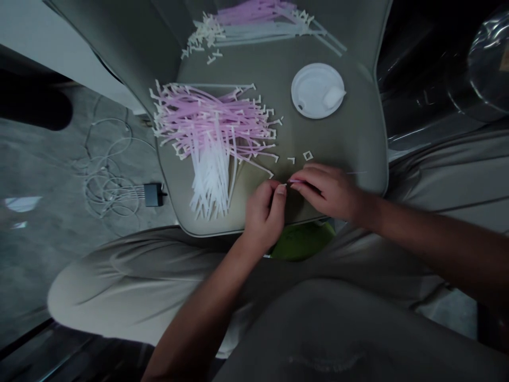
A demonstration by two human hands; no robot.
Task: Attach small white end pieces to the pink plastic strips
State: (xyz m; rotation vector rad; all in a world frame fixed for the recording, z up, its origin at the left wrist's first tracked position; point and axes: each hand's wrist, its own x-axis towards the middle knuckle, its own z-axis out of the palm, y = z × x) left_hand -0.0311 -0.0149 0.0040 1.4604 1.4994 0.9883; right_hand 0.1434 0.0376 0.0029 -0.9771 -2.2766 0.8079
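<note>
The left hand (265, 215) is pinching a small white piece (283, 185) between thumb and forefinger, over the near edge of the chair seat (353, 138). The right hand (332, 192) is grasping a thin pink strip (296, 181), whose end is poking out of the fingertips toward the left hand; the white piece is sitting just beside that end, though the dim light is making it hard to tell whether the two are touching. Just beyond the fingers, a white square frame (307, 155) and a small angled piece (291, 159) are lying on the seat. To the left of both hands, a heap of pink strips (238, 114) with white end pieces is spreading across the seat, and a bundle of white strips (210, 178) is fanning from it toward the person. Farther out, a round white dish (314, 90) is resting on the right, and more pink and white strips (262, 32) are lying at the far side.
</note>
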